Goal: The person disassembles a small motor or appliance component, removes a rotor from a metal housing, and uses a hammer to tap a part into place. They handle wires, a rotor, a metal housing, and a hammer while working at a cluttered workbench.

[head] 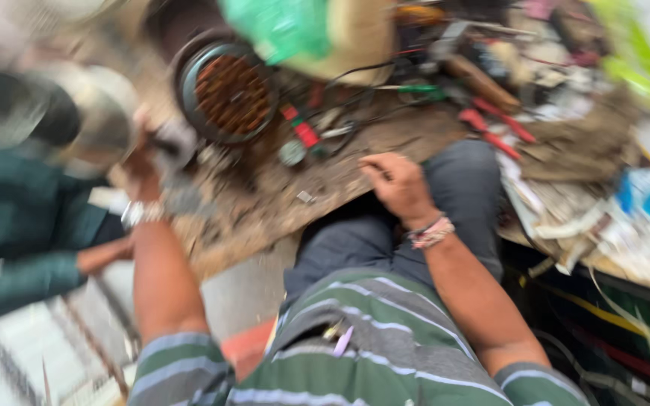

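The view is badly blurred. My left hand (pixel 147 167), with a metal watch on the wrist, reaches out to the left edge of a cluttered wooden workbench (pixel 280 207) and seems closed on a small grey object (pixel 177 141); what it is I cannot tell. My right hand (pixel 395 183), with a beaded band on the wrist, rests on my raised knee at the bench's near edge, fingers loosely curled, nothing in it. A round motor stator with copper windings (pixel 229 94) lies on the bench just beyond my left hand.
Another person in a dark green sleeve (pixel 16 225) sits at the left beside a shiny metal housing (pixel 88 113). Red-handled pliers (pixel 494 124), a green screwdriver (pixel 419 89), wires, a green bag (pixel 280 26) and papers (pixel 603 225) crowd the bench.
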